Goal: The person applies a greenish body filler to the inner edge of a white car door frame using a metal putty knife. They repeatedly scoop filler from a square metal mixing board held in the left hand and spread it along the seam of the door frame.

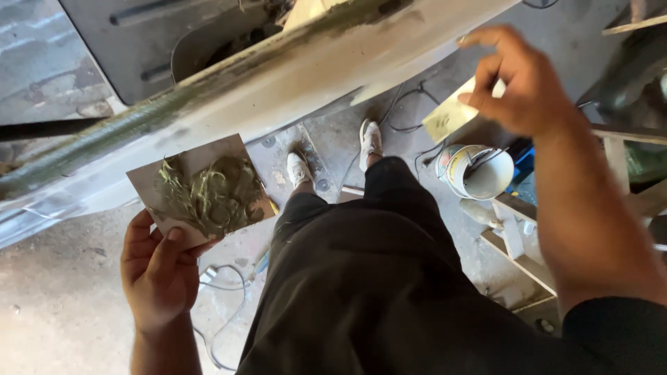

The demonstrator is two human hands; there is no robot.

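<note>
Your left hand (158,267) pinches the board (201,189) by its near corner, greenish filler (215,194) heaped mid-board. Your right hand (521,83) grips a pale spreader (450,114), fingers curled. The panel's (278,83) edge looks part filled, with more to spread

White round tub (479,171) on its side by right foot; no labels, signs, screens.

Daylight from the upper left glares on the pale panel (278,83), while the right hand (517,83) blurs and edges dim.
</note>
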